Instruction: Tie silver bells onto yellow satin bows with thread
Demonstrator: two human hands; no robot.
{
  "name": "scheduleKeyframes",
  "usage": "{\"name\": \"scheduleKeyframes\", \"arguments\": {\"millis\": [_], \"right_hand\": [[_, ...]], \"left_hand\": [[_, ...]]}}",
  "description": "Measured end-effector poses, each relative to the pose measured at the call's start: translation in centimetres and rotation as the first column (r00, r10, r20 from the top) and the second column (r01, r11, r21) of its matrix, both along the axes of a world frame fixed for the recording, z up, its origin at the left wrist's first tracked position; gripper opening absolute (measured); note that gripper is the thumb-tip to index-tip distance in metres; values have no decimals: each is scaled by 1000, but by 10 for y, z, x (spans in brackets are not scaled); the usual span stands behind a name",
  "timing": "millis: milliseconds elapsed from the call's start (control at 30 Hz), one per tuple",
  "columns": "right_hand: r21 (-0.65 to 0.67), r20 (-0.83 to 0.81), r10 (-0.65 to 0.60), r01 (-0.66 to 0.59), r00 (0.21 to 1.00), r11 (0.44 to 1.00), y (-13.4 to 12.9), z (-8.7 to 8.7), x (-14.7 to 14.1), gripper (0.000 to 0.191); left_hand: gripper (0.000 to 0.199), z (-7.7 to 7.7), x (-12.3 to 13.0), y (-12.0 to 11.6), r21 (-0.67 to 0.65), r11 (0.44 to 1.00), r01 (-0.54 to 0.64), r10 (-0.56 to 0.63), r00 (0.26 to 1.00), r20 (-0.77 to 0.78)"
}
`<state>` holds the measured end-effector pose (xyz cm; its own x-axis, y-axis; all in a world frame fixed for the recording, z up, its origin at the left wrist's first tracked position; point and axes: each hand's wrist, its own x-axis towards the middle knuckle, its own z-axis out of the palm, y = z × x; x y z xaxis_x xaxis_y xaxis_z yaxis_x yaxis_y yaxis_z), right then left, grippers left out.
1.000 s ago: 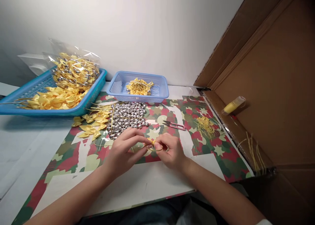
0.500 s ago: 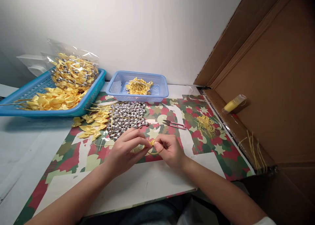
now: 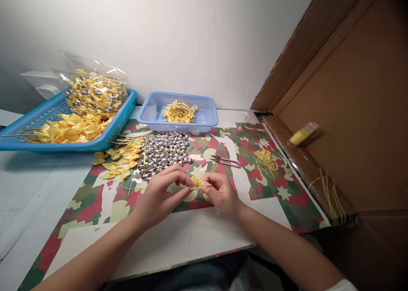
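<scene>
Between my two hands, over the front of the patterned sheet, is a small yellow ribbon bow (image 3: 196,181) with a gold cord (image 3: 198,187) across it. My left hand (image 3: 167,191) pinches the bow and cord from the left, thumb and forefinger closed. From the right, my right hand (image 3: 220,192) grips the other side between thumb and bent fingers. The fingertips hide part of the bow. Just beyond my left hand lies a pile of silver bells (image 3: 165,153), with loose yellow bows (image 3: 123,161) at its left.
Pink-handled thread snips (image 3: 226,161) lie beyond my right hand. Cord scraps (image 3: 267,161) sit farther right. At the back stand a small blue basket (image 3: 204,123) and a larger one (image 3: 95,145), both holding yellow bows. Cardboard (image 3: 344,112) walls the right side.
The cord loop hanging below my fingers has been drawn flat across the bow. More of the bow shows between my fingertips, and my left fingers have curled slightly.
</scene>
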<state>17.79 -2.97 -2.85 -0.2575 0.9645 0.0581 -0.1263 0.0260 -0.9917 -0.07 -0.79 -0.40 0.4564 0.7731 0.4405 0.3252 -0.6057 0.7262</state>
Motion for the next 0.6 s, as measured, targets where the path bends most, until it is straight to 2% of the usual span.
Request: {"name": "scheduleKeyframes", "arguments": {"millis": [167, 267, 400, 500, 600], "right_hand": [[150, 219, -102, 69, 970, 986, -3, 2, 0, 21], [306, 332, -209, 104, 920, 946, -4, 3, -1, 21], [543, 426, -360, 84, 830, 836, -5, 2, -3, 22], [612, 456, -400, 47, 795, 790, -6, 0, -5, 23], [642, 488, -415, 6, 768, 766, -5, -4, -5, 25]], "left_hand": [[10, 3, 3, -2, -97, 995, -29, 29, 1000, -3], [15, 5, 3, -3, -94, 995, -36, 33, 999, -29], [22, 4, 3, -6, -45, 998, -38, 34, 996, -85], [21, 3, 5, -7, 28, 998, -54, 57, 991, -120], [19, 1, 6, -9, 98, 993, -67, 81, 986, -146]]}}
